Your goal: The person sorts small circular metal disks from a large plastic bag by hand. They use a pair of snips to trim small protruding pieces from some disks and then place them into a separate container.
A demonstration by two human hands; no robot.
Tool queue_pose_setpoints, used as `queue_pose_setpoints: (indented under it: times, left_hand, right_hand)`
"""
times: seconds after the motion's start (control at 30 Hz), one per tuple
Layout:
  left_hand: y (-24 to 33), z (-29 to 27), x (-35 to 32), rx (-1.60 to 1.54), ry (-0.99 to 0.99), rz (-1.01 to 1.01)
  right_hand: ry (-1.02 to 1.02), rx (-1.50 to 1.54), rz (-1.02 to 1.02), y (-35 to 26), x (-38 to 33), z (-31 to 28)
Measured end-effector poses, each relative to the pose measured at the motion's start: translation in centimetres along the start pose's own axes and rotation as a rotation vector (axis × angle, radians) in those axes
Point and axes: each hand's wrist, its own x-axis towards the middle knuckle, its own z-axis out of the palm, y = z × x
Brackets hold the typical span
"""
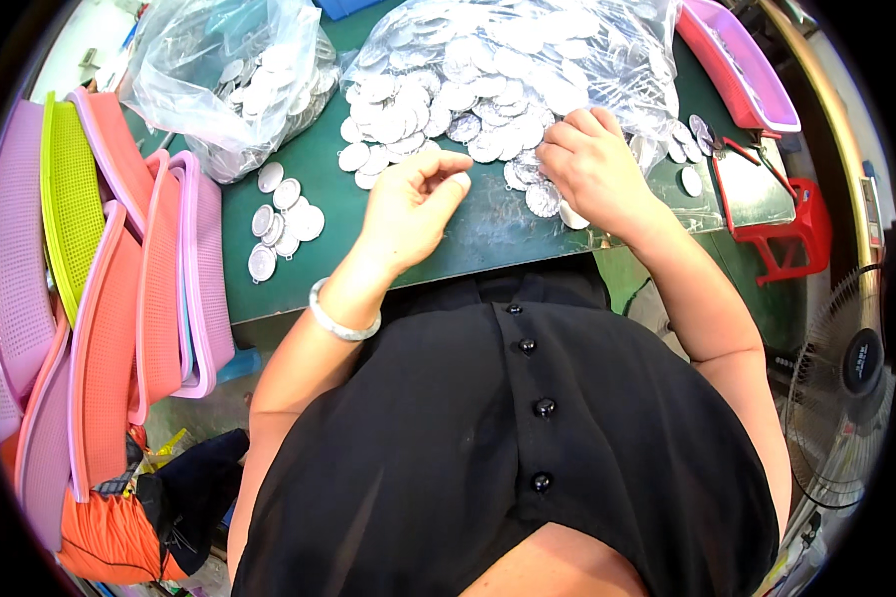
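Edge-side discs [543,199] could be knocked off the table [488,239] by the right hand [592,164]; whether anything is gripped by it or the curled left hand [413,204] cannot be told.

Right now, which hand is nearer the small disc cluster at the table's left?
Left. The left hand is to the right of the small disc cluster, apart from it; the right hand is farther right, by the large disc pile.
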Motion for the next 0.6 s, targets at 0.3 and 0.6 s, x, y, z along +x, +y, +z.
queue_pose_setpoints:
  times: [0.3,0.6]
  left_hand:
    - [0.3,2.4,1.2,-0.456,-0.059,-0.168]
    - [0.0,2.2,1.4,-0.628,-0.08,-0.254]
  right_hand:
    - [0.039,0.806,0.384,-0.6,0.8,-1.2]
    - [0.064,0.236,0.209,-0.5,0.2,-0.9]
